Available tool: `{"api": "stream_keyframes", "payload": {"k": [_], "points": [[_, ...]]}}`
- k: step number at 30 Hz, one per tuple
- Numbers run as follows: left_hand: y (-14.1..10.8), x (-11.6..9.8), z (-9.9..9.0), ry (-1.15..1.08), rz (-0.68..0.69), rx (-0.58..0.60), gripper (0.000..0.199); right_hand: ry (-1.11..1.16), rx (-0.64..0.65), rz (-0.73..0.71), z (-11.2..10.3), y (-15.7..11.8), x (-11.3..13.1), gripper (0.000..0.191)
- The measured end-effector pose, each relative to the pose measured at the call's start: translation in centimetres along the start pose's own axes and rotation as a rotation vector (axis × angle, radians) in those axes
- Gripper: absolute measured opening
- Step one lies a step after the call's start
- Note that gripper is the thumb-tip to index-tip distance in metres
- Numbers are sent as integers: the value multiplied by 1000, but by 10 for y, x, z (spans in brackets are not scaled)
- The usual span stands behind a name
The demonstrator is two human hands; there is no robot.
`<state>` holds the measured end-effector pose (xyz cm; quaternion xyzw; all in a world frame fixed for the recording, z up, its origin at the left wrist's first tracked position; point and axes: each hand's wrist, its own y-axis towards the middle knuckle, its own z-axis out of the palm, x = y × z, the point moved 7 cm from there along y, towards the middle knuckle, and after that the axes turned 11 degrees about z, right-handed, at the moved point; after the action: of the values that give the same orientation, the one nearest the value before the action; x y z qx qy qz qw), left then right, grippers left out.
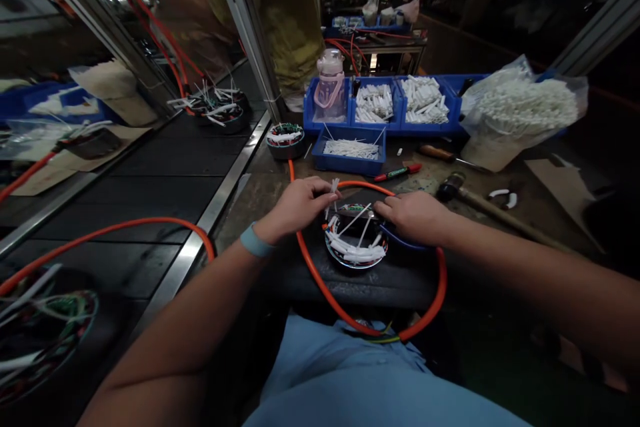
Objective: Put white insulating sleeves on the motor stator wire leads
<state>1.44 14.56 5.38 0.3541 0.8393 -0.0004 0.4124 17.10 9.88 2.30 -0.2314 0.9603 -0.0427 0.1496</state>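
Note:
A round wound coil (356,255) with white sleeves and wires around its rim lies on the dark bench in front of me. At its upper left edge, my left hand (311,203) pinches a small bunch of white ties (335,185). My right hand (413,215) is closed at the coil's upper right side, its fingers curled round something I cannot make out beside a dark blue tube (407,242). Thin white ties cross the coil's opening. A thick orange cable (320,287) loops around the coil and passes below my right forearm.
Blue bins (400,121) of white sleeves and a pink bottle (330,90) stand behind a blue tray (349,163) of ties. A red marker (399,172), screwdriver (436,153) and mallet (453,187) lie right. More coils (220,110) sit left on the conveyor; a person stands beyond.

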Motion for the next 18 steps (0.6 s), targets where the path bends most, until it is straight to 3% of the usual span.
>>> {"api": "stream_keyframes", "payload": {"k": [4, 6, 9, 11, 14, 18], "points": [[-12, 5, -16, -63, -131, -194, 25, 7, -16, 61, 10, -20, -19, 25], [-17, 4, -8, -163, -182, -51, 30, 31, -44, 70, 16, -40, -29, 28], [-23, -7, 22, -218, -190, 399, 37, 59, -78, 25, 21, -68, -28, 34], [-21, -15, 37, -219, -161, 587, 28, 76, -70, 2, 19, -77, -18, 32], [-9, -25, 53, -331, -157, 661, 23, 85, -55, -25, 11, -75, 2, 27], [-5, -27, 59, -443, -206, 611, 23, 52, -84, -51, 8, -68, 15, 23]]}}
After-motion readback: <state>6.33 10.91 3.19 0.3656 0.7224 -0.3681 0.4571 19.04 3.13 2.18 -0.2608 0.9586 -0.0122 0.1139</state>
